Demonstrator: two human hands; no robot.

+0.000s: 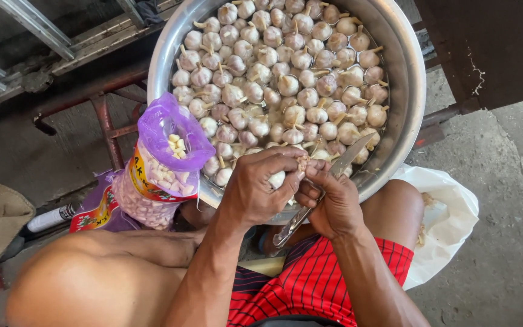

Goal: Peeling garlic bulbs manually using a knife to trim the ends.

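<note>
Left hand (pixel 261 191) clamped on a garlic bulb (pixel 277 179), white with a pale papery skin and a brownish root end up by the fingertips, sitting at the basin's 6 o'clock rim; right hand (pixel 328 203) closed round a metal knife (pixel 325 181), blade running toward 1 o'clock, thumb touching the bulb. At 9 o'clock of the hands, a clear bag with a purple top (pixel 161 166) holds peeled cloves; a white plastic bag (pixel 449 224) lies at 3 o'clock. Beyond, at 12 o'clock, the round metal basin (pixel 404 72) is heaped with whole bulbs (pixel 286 79), whitish-purple with short dry stems.
</note>
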